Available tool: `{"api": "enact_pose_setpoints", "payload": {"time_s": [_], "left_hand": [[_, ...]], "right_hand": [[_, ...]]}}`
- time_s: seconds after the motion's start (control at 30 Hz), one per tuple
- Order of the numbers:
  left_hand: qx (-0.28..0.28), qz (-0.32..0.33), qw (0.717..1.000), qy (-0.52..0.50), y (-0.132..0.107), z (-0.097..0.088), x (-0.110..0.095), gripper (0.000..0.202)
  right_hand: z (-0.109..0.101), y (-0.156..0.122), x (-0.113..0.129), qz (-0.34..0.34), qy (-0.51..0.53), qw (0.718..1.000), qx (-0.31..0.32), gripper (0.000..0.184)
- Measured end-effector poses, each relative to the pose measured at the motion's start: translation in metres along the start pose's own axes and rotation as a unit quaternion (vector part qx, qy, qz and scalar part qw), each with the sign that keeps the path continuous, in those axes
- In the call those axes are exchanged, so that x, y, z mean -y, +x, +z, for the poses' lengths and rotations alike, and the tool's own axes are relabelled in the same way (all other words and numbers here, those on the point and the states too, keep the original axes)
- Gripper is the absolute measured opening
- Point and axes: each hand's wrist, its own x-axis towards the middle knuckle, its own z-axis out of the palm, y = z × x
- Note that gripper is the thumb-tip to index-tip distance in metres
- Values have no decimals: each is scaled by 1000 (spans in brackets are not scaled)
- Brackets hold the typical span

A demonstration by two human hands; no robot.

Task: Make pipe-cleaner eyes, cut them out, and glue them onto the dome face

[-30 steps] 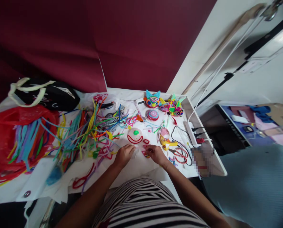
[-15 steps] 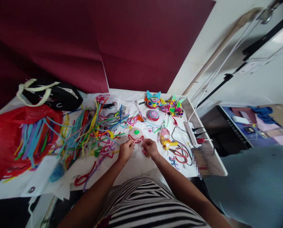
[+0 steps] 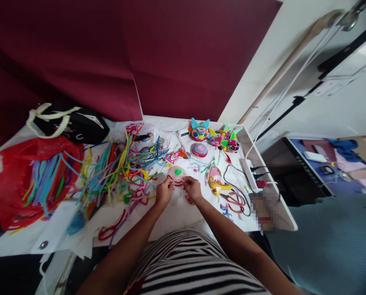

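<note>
Both hands are at a pale round form (image 3: 176, 169) on the white-covered table, with a green piece (image 3: 178, 172) on its top and a curved red pipe cleaner (image 3: 170, 178) along its near side. My left hand (image 3: 164, 192) is closed in a pinch on one end of a thin pale pink pipe cleaner (image 3: 178, 182). My right hand (image 3: 192, 189) pinches the other end, so the strip lies across the front of the form. The fingertips partly hide it. A small colourful piece (image 3: 189, 200) lies beside my right wrist.
Loose pipe cleaners (image 3: 103, 180) and a red plastic bag (image 3: 10, 180) spread on the left. Finished fuzzy figures (image 3: 199, 130) and a coiled disc (image 3: 199, 150) stand at the back. A yellow glue gun (image 3: 217, 187), scissors (image 3: 236, 203) and a power strip (image 3: 249, 174) lie on the right.
The hands have moved slightly closer to the pale form, and the pink strip now lies nearer its red curve. The whole view has shifted a little.
</note>
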Motion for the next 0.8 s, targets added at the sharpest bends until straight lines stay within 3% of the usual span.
{"api": "enact_pose_setpoints", "payload": {"time_s": [0.43,0.8], "left_hand": [[-13,20,999,-25,-3,5,4,25],[-3,73,993,-91,-39,14,-10,16]], "right_hand": [[-1,-6,0,-34,-43,998,6,32],[-33,-44,-6,-79,-126,989,14,31]]}}
